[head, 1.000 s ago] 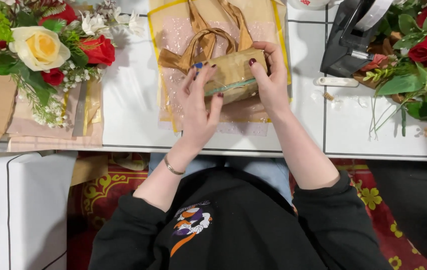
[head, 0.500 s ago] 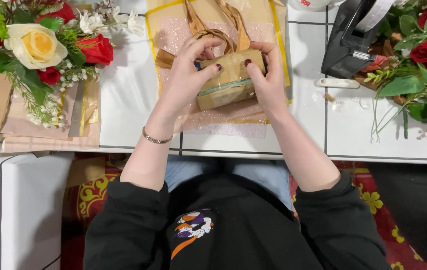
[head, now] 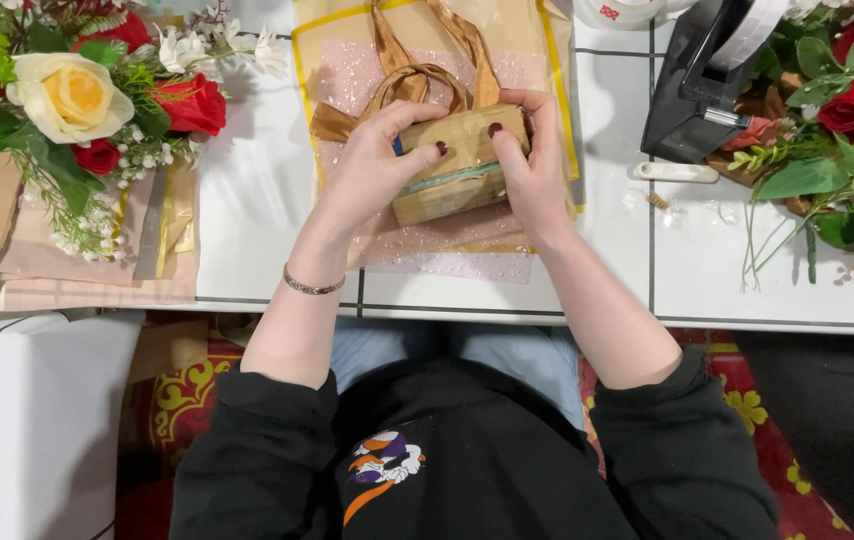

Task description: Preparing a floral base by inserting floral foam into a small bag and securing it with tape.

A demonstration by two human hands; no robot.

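Your left hand [head: 372, 170] and right hand [head: 532, 165] clasp the gold-wrapped box [head: 457, 170] endwise, its long axis across the table [head: 257, 200], probably equally near both.

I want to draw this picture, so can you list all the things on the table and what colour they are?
small box: 1, gold-tan with a green band, held between both hands.
ribbon: 1, gold, looped just behind the box.
wrapping sheet: 1, pink with yellow edge, under the box.
left bouquet: 1, cream and red roses, table's left end.
right bouquet: 1, red roses with green leaves, right end.
tape dispenser: 1, black, right of the sheet.
table: 1, white.
left hand: 1, fingers on the box.
right hand: 1, on the box's right end.
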